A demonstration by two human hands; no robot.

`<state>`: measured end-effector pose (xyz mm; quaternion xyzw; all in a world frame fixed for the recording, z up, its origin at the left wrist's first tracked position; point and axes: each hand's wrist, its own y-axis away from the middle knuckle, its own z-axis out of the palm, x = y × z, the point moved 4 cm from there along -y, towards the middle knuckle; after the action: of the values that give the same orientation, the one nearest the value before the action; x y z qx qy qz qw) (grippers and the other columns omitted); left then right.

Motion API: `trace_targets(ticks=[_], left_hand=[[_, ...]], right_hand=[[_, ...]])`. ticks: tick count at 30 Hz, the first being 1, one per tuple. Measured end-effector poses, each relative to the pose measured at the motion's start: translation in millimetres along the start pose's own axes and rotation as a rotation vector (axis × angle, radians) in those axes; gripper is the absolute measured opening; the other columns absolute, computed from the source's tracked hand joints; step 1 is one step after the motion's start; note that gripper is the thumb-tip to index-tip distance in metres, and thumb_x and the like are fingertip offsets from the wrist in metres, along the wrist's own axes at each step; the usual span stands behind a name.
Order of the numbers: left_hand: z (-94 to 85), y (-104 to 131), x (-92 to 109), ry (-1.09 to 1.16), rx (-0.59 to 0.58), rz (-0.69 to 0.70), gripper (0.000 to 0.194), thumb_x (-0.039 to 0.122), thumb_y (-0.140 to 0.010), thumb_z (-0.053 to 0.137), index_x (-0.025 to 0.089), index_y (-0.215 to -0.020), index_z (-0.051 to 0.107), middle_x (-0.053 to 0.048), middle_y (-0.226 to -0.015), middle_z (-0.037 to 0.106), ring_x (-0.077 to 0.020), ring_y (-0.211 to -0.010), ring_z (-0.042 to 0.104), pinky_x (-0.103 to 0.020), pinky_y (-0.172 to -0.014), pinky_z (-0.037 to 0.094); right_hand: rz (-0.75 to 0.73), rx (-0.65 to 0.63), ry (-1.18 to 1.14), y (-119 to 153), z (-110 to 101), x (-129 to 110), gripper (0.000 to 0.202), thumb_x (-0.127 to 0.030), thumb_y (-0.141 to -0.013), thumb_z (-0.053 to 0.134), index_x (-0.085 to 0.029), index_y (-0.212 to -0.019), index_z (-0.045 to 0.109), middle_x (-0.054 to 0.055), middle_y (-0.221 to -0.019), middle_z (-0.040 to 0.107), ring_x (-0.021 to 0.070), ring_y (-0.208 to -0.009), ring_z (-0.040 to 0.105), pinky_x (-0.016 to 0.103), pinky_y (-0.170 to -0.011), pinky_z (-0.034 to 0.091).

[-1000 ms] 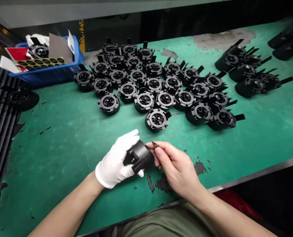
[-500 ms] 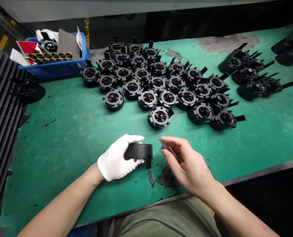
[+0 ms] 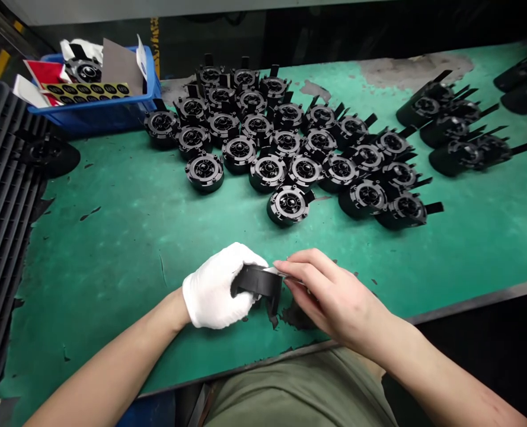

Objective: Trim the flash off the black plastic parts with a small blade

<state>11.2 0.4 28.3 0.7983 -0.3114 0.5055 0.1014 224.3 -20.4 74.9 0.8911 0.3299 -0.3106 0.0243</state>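
Note:
My left hand (image 3: 219, 287), in a white glove, is closed around a round black plastic housing (image 3: 261, 281), held tilted above the bench with its tab pointing down. My bare right hand (image 3: 332, 290) pinches a thin metal blade (image 3: 293, 278) at the housing's right edge. Most of the blade is hidden by the fingers, so its exact kind is unclear. Beyond my hands, a similar black housing (image 3: 288, 204) stands on the green mat with its ribbed round face up.
Several more black housings (image 3: 267, 169) stand in a cluster at the back, and others (image 3: 445, 127) at the right. A blue bin (image 3: 98, 121) holds papers, round stickers and a housing. Ribbed grey panel (image 3: 0, 225) at left; torn patches mark the green mat (image 3: 125, 237).
My right hand has moved left, bringing the blade to the housing. My left hand has shifted slightly right and turned the housing a little.

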Motion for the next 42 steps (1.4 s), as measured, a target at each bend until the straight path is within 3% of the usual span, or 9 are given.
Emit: trace_targets(ticks=[4,9,14,20,24,32,42], left_hand=[[-0.2,-3.0,4.4,-0.057,0.010,-0.020,0.041,0.014,-0.078,0.064,0.023,-0.117,0.062,-0.004,-0.101,0.066,-0.0219,-0.088,0.066,-0.035,-0.078,0.054],[-0.2,-6.1,9.1,-0.090,-0.116,0.036,0.041,0.026,-0.088,0.058,0.020,-0.129,0.057,-0.009,-0.114,0.067,-0.0262,-0.098,0.063,-0.042,-0.089,0.051],[-1.5,-3.8,2.7,0.030,-0.144,0.011,0.037,0.032,-0.100,0.048,0.024,-0.135,0.055,-0.006,-0.118,0.065,-0.0231,-0.101,0.063,-0.040,-0.094,0.049],[0.5,-1.6,2.2,-0.003,-0.167,0.007,0.039,0.036,-0.101,0.049,0.023,-0.137,0.054,-0.007,-0.120,0.066,-0.0255,-0.103,0.061,-0.042,-0.094,0.048],[0.4,-2.3,3.4,-0.032,-0.172,0.014,0.037,0.037,-0.101,0.050,0.024,-0.136,0.055,-0.008,-0.118,0.066,-0.0255,-0.101,0.061,-0.042,-0.092,0.048],[2.3,-2.5,6.7,-0.063,-0.167,0.033,0.043,0.031,-0.097,0.053,0.025,-0.139,0.051,-0.007,-0.122,0.065,-0.0248,-0.102,0.061,-0.041,-0.092,0.048],[4.9,-6.7,9.7,-0.122,-0.128,0.046,0.037,0.026,-0.092,0.053,0.023,-0.129,0.055,-0.006,-0.113,0.067,-0.0247,-0.094,0.062,-0.041,-0.086,0.050]], right_hand=[[-0.039,0.022,0.144,1.6,1.9,-2.9,0.039,-0.009,-0.105,0.052,-0.017,-0.143,0.054,0.011,-0.119,0.067,0.0170,-0.089,0.067,0.028,-0.067,0.054],[-0.027,0.009,0.141,7.5,4.3,-5.2,0.043,-0.004,-0.103,0.051,-0.014,-0.145,0.053,0.012,-0.122,0.067,0.0188,-0.098,0.066,0.028,-0.071,0.054],[-0.014,0.001,0.094,10.6,3.1,-7.8,0.049,-0.004,-0.103,0.047,-0.016,-0.150,0.053,0.015,-0.122,0.061,0.0193,-0.094,0.063,0.029,-0.073,0.056],[-0.004,0.029,0.039,10.5,1.6,-8.4,0.043,-0.006,-0.103,0.053,-0.013,-0.145,0.055,0.015,-0.119,0.063,0.0194,-0.095,0.063,0.030,-0.078,0.056],[-0.049,0.038,0.157,10.7,-2.0,-9.0,0.039,-0.005,-0.103,0.052,-0.013,-0.141,0.058,0.014,-0.117,0.065,0.0186,-0.091,0.063,0.028,-0.070,0.052],[-0.069,0.067,0.253,7.2,-2.7,-13.0,0.035,-0.007,-0.105,0.048,-0.013,-0.137,0.060,0.013,-0.115,0.068,0.0184,-0.091,0.062,0.027,-0.069,0.051],[-0.081,0.036,0.289,6.4,-4.8,-19.1,0.032,-0.007,-0.106,0.047,-0.008,-0.134,0.062,0.015,-0.115,0.068,0.0190,-0.092,0.061,0.027,-0.071,0.049]])
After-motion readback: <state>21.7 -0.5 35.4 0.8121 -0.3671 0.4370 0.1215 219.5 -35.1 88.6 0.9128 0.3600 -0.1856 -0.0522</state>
